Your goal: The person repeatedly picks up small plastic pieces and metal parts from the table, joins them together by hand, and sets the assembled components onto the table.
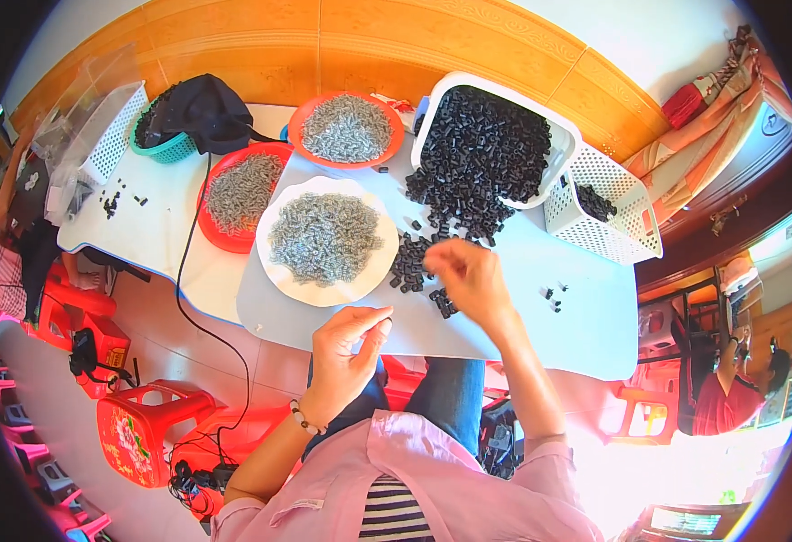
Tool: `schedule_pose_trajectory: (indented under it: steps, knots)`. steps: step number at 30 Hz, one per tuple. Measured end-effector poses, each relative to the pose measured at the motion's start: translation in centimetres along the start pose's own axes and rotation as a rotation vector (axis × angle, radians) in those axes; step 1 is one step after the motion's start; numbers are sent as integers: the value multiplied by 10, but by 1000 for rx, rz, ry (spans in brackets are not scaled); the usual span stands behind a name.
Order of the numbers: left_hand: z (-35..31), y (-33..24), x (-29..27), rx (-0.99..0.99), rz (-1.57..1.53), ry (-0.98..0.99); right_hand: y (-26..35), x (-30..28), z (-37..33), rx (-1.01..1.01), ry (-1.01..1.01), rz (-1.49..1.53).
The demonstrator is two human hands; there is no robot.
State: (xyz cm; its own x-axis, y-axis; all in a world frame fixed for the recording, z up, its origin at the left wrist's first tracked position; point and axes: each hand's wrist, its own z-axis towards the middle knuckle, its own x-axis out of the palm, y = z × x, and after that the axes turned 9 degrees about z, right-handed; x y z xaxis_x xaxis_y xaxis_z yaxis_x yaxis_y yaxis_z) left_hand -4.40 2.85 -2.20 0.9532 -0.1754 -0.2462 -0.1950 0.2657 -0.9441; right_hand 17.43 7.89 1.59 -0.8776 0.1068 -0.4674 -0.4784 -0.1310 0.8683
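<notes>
My left hand (349, 350), with a beaded bracelet at the wrist, is held at the table's near edge below the white scalloped plate (274, 271). Its thumb and forefinger are pinched together; whatever lies between them is too small to make out. Small, shiny, silvery-clear pieces (323, 237) are heaped on the plate. My right hand (470, 278) is closed, fingers curled together, at the edge of loose small black plastic pieces (411, 266). What it grips, if anything, is hidden. These pieces spill from a heap in the tipped white tub (563, 149).
Behind the plate stand an orange bowl (296, 126) and a red bowl (233, 242) of silvery pieces. A white perforated basket (599, 226) is at right, a green basket (174, 152) with a dark cloth (206, 113) at left. A black cable (183, 271) hangs off the table. Other people sit at both sides.
</notes>
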Motion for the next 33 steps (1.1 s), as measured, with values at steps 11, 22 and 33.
schedule_pose_trajectory:
  steps: [11,22,33]
  knots:
    - [-3,-2,-2,-196,-428,-5,-28,2,77,26,33,-630]
    - [-6,-2,-7,-242,-397,-6,-9,3,62,-91,-7,-215]
    - [-10,-7,-8,-271,-399,59,14,36,53,-227,175,-402]
